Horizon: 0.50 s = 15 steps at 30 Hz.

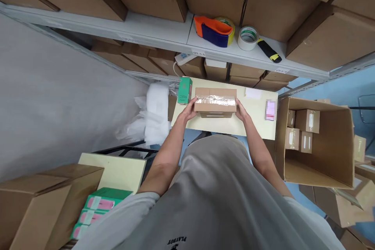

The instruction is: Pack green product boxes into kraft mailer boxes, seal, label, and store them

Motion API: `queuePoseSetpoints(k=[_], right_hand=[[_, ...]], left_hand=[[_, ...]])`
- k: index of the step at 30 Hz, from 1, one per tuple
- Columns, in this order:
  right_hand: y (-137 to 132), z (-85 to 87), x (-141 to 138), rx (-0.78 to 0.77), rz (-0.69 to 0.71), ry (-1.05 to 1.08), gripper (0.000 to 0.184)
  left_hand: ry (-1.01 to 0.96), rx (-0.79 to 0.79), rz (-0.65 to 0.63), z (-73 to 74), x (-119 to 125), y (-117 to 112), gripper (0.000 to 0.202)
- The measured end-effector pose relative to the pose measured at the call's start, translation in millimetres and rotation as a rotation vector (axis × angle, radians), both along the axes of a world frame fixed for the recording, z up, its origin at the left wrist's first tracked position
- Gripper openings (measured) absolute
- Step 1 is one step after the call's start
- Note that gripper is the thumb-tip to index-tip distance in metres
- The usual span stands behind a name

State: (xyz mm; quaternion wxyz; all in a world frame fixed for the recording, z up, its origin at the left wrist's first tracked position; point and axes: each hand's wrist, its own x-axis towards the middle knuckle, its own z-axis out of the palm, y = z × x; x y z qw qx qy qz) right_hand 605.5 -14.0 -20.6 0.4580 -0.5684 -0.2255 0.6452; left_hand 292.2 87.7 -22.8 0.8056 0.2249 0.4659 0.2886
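A small cardboard box (216,100), sealed along its top with clear tape, rests on a pale yellow table (254,125). My left hand (190,110) grips its left end and my right hand (241,110) grips its right end, fingers curled against the sides. A green carton (184,90) stands just left of the box, close to my left hand.
A grey shelf (164,35) above carries an orange-and-blue tape dispenser (214,31), a white tape roll (247,38) and a black-and-yellow cutter (269,51). A large open carton (319,144) holding small boxes sits at right. White wrapping (152,117) lies left; green cartons (99,207) lie at lower left.
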Motion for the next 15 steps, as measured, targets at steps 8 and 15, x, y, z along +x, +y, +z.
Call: queuePoseSetpoints(k=[8, 15], right_hand=[[4.0, 0.1, -22.3, -0.181, -0.231, -0.110, 0.058], [-32.4, 9.7, -50.8, -0.046, -0.403, -0.609, 0.064]], left_hand=[[0.044, 0.023, -0.055, -18.1, -1.6, 26.9, 0.071], [0.172, 0.140, -0.037, -36.2, -29.0, 8.0, 0.060]])
